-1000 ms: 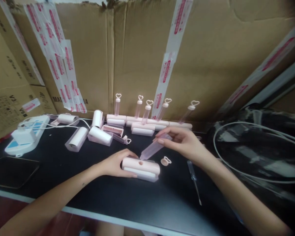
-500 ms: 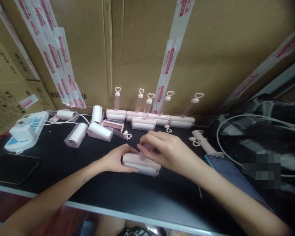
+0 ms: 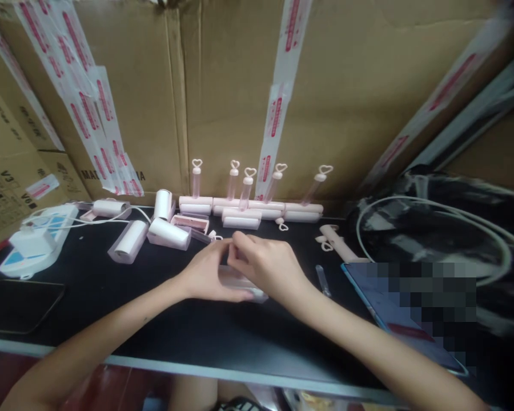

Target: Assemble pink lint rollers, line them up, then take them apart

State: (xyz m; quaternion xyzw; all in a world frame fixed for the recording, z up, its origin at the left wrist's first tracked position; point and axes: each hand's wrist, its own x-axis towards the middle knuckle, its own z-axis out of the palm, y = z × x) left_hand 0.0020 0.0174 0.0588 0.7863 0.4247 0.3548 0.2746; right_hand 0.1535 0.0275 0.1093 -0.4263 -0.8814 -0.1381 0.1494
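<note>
My left hand [image 3: 208, 271] is wrapped around the left end of a pink-and-white roller [image 3: 240, 281] in a clear case, just above the black table. Over its middle, my right hand [image 3: 269, 260] is closed in a pinch on the roller's upright handle, which the fingers mostly hide. Behind my hands stands a row of similar rollers [image 3: 242, 218] with clear pinkish handles ending in heart-shaped loops. To the left lie white rolls in clear cases [image 3: 128, 241] and an open pink casing [image 3: 191, 222]. A small clear tube [image 3: 322, 279] lies right of my right hand.
Cardboard boxes [image 3: 223, 85] with red-printed tape wall off the back. A power strip [image 3: 38, 242] with a charger and cable sits at left, near a dark phone [image 3: 21, 305]. At right are a blue-edged tablet or phone [image 3: 394, 308], a pink handle part [image 3: 340, 242] and a black bag [image 3: 432, 228].
My right hand has curled tighter and turned over the roller's handle, hiding more of it. The left hand keeps its hold. The camera view has shifted slightly, bringing the clear tube into sight.
</note>
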